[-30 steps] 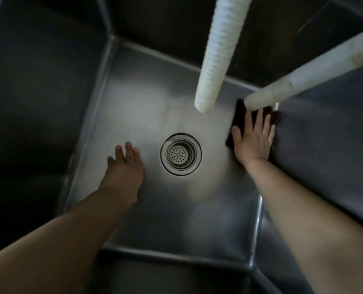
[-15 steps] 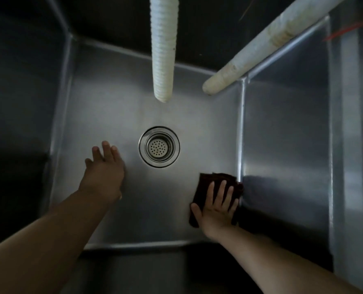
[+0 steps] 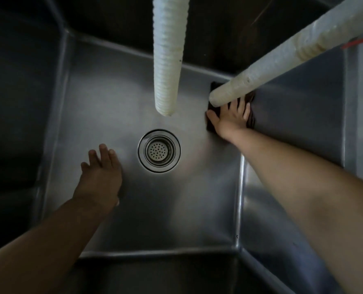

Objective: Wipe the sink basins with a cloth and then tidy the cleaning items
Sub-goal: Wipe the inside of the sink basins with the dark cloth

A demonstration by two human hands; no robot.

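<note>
Steel basin (image 3: 134,209) mid-wipe: your right hand (image 3: 229,119) presses the dark cloth (image 3: 210,126) flat in the far-right corner, fingers spread. Left hand (image 3: 101,175) rests flat, holding nothing. Tidying not started, judging by this.

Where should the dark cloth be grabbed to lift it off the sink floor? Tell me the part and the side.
Judging from its pose, take the dark cloth by its near left edge, coming from the drain side. It lies flat in the far right corner, under the right hand, with the basin wall on its right and the smooth hose overhanging its far part. Only that edge is exposed.
</note>
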